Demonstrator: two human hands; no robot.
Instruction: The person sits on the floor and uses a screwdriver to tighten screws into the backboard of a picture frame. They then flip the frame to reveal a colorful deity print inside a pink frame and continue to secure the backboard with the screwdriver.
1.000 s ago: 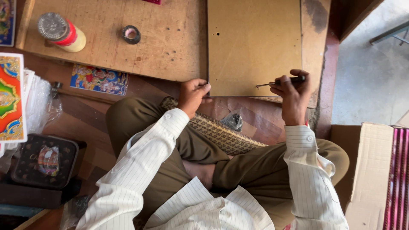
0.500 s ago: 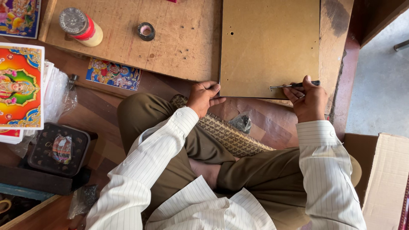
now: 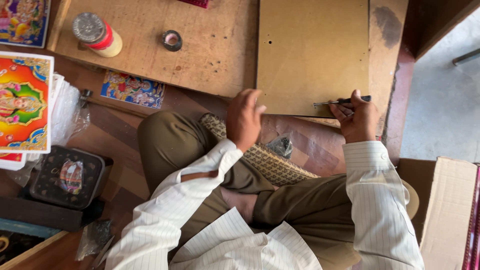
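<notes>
Head view, looking down: a black tray [image 3: 45, 170], set well out from the left hand [image 3: 244, 120] past the bent knee, is seen to hold a small clear-wrapped bundle, and a cardboard box [image 3: 447, 210] stands open beyond the right hand [image 3: 357, 120], its contents being too cropped to make out. A yellow bottle with a red band and a silver cap [image 3: 97, 36] and a roll of black tape [image 3: 172, 40] are laid on a scuffed wooden board [image 3: 200, 55] ahead of the left hand. A smooth hardboard panel [image 3: 312, 55] is spread ahead of both hands, its near edge running just beyond the fingertips, with a bare surface across it. A screwdriver [image 3: 340, 102] with a dark handle is pinched between the thumb and curled fingers of the right hand, its metal shaft pointing toward the left hand along the panel's near edge. The left hand is held loosely curled, fingers together, empty, just short of that edge and apart from the tool tip. Colourful printed pictures [image 3: 24, 102] are stacked far out beside the left arm.
</notes>
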